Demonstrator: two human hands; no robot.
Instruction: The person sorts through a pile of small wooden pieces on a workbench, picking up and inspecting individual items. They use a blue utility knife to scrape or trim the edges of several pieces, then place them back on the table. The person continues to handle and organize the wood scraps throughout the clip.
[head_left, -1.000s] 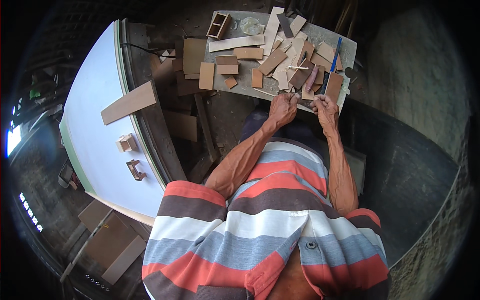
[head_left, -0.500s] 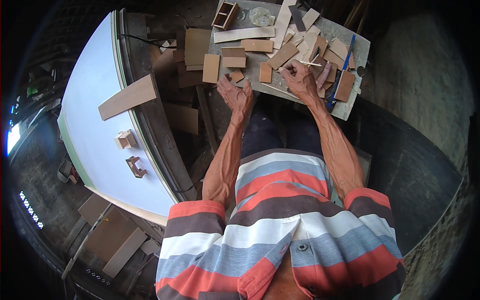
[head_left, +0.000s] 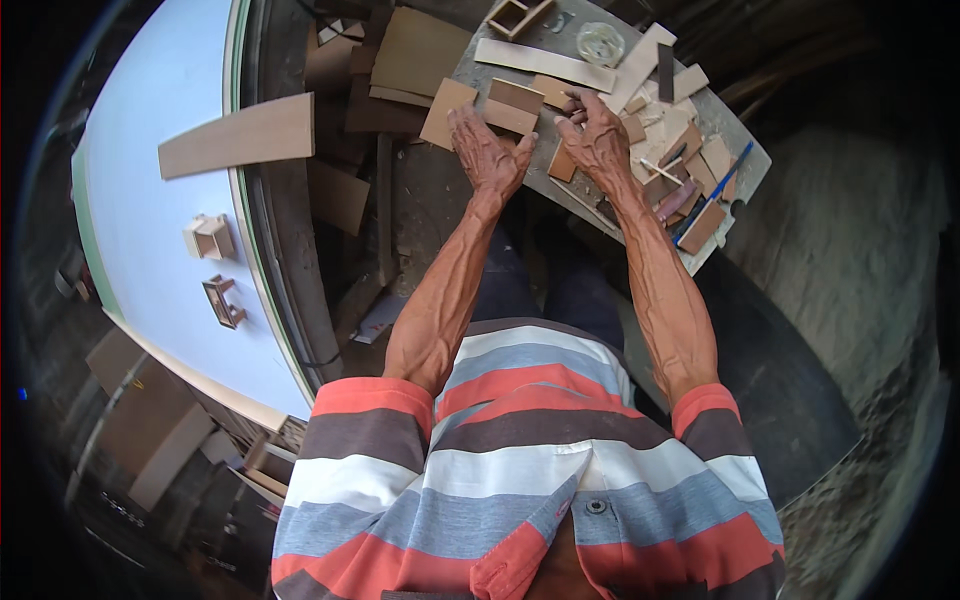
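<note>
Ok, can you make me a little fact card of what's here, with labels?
Left grip: open, at a tan board; touching unclear
Right grip: fingers curled near a brown wood piece; holding unclear
Table: wood scraps, a clear round container, a long blue thing
White panel, on the left: long plank, two small wooden pieces
Shirt: striped red, white, blue-grey, dark brown

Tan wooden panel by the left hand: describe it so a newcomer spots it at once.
Start at the grey table at the top of the view. On its left side, at the fingers of the left hand, lies the tan wooden panel. It is the tabletop's leftmost piece, shorter and broader than the long pale strip nearby.
</note>
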